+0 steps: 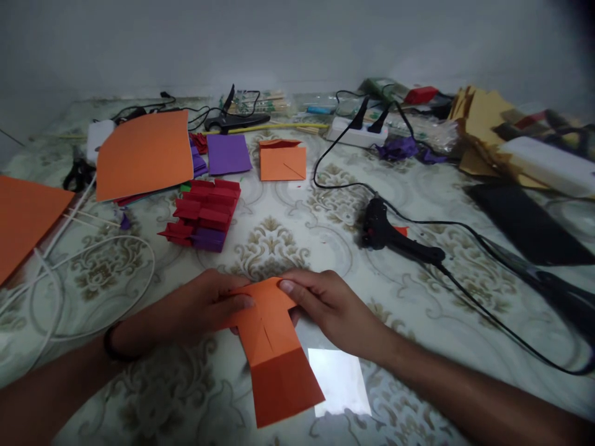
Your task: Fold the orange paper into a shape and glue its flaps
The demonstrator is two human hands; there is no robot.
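Note:
Between my two hands is a piece of orange paper (274, 334), cut and creased, with a darker folded flap hanging toward me. My left hand (211, 301) pinches its upper left part, thumb on top. At the upper right corner, my right hand (320, 303) grips it with the thumb lying along the edge; the fingers below are partly hidden. A white square (341, 381), perhaps paper, lies on the table just under the orange piece. Beyond my hands sit a block of folded red and purple paper pieces (207, 214) and a folded orange paper piece (283, 162).
A black glue gun (400, 235) lies to the right, its cord running across the patterned tablecloth (274, 244). Orange sheets (146, 155) and a purple square (229, 153) are at the back left. Behind stands a white power strip (357, 131). White cable (153, 266) loops at left.

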